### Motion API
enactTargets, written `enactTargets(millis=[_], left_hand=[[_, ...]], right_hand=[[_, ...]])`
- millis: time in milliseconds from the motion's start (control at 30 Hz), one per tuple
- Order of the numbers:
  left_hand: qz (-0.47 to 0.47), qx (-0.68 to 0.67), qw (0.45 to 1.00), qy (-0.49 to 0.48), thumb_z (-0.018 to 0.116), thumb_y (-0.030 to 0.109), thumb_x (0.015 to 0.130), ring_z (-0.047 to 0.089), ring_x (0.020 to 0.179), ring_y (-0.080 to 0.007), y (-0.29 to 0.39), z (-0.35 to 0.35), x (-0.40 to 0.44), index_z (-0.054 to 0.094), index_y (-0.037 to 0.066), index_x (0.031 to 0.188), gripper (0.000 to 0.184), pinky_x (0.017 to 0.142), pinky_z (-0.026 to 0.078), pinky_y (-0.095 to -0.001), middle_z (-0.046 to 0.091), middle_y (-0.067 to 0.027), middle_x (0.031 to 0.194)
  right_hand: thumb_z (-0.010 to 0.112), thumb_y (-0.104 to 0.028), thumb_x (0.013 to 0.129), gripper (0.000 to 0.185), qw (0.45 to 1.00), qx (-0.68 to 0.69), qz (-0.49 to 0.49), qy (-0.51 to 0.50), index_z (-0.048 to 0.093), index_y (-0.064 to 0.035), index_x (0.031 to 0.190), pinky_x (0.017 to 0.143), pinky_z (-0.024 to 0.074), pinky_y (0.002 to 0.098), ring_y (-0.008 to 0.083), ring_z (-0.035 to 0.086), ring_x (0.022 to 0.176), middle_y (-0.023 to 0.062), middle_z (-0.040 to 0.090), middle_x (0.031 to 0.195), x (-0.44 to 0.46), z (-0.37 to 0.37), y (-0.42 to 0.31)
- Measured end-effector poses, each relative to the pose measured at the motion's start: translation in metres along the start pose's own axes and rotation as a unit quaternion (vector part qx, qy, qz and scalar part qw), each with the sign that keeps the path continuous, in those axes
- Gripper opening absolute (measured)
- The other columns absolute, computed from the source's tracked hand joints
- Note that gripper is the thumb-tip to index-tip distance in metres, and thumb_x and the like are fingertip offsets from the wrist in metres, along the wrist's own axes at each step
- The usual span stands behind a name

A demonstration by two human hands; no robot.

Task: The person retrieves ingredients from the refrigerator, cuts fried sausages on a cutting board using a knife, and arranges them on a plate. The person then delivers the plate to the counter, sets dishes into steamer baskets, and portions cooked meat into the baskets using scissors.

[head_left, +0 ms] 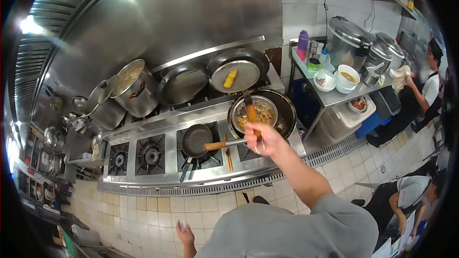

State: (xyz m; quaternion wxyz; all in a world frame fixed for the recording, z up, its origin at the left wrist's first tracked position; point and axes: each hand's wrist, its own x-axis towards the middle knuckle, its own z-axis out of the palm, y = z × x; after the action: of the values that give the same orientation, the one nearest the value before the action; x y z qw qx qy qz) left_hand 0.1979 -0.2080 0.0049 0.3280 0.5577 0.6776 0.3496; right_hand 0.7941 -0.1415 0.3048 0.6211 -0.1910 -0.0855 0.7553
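Note:
My right hand (263, 139) is closed around the wooden handle (251, 112) of a shallow round frying pan (220, 77), raised over the back of the stove. A yellow rolled omelette (230, 79) lies in the pan. Below the handle, a metal strainer-like bowl (235, 114) of brownish food rests in a large dark wok (287, 117). Another wooden handle (215, 146) on a metal shaft sticks out to the left of my right hand. Low in view, my left hand (185, 233) hangs over the floor with its fingers apart, holding nothing.
A small black pan (197, 141) sits on a front burner, beside long chopsticks (228, 154). Tall pots (136, 91) and a wok (182, 86) line the back. Right, a steel side table (330, 96) bears bowls and cookers. Two people (425, 86) are at the right.

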Motion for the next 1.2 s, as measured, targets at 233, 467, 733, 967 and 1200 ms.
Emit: enactTargets(millis=[233,467,733,967,1200], left_hand=[[-0.405,0.089,0.907,-0.074,0.067,0.014,0.097,0.066,0.11,-0.0286,-0.114,-0.05,-0.191,0.05,-0.002,0.144,0.053,0.082,0.057,-0.0425,0.062,-0.0218,0.129],[-0.442,0.054,0.881,-0.162,0.068,0.017,0.098,0.068,0.101,-0.0262,-0.088,-0.016,-0.201,0.051,-0.002,0.143,0.051,0.071,0.057,-0.0395,0.065,-0.0202,0.122],[-0.353,-0.011,0.933,-0.063,0.069,0.024,0.099,0.069,0.084,-0.0207,-0.098,-0.057,-0.082,0.054,0.0,0.139,0.049,0.053,0.052,-0.0333,0.068,-0.0155,0.106],[-0.235,-0.01,0.972,-0.014,0.068,0.034,0.1,0.068,0.083,-0.023,-0.047,-0.087,-0.025,0.054,0.002,0.143,0.056,0.058,0.052,-0.0371,0.068,-0.0127,0.108],[-0.379,-0.044,0.923,-0.041,0.068,0.027,0.098,0.068,0.086,-0.0235,-0.146,-0.127,-0.099,0.059,0.006,0.14,0.048,0.073,0.055,-0.0384,0.073,-0.011,0.1]], right_hand=[[0.057,-0.028,0.106,0.023,0.999,-0.036,-0.016,-0.002,0.058,-0.009,0.093,0.057,0.0497,0.0307,0.0154,0.055,0.063,0.0018,0.056,0.074,0.121,-0.125,-0.08],[0.019,-0.079,0.098,0.094,0.976,-0.196,-0.037,0.085,0.059,-0.0023,0.133,0.061,0.0592,0.0371,0.0241,0.074,0.085,0.0126,0.074,0.099,0.067,-0.127,-0.057],[0.039,-0.064,0.106,0.074,0.822,-0.5,0.272,0.032,0.069,0.0018,0.118,0.054,0.0586,0.0352,0.0249,0.075,0.075,0.0155,0.074,0.088,-0.026,-0.177,0.084],[0.059,-0.051,0.101,0.053,0.61,-0.753,0.138,-0.204,0.072,-0.0018,0.116,0.085,0.0574,0.0442,0.0353,0.072,0.1,0.0219,0.073,0.108,0.029,-0.182,0.204],[0.062,-0.048,0.102,0.052,0.636,-0.698,0.256,-0.21,0.067,-0.0036,0.128,0.077,0.0587,0.0404,0.0222,0.072,0.091,0.0131,0.074,0.107,0.113,-0.101,0.286]])
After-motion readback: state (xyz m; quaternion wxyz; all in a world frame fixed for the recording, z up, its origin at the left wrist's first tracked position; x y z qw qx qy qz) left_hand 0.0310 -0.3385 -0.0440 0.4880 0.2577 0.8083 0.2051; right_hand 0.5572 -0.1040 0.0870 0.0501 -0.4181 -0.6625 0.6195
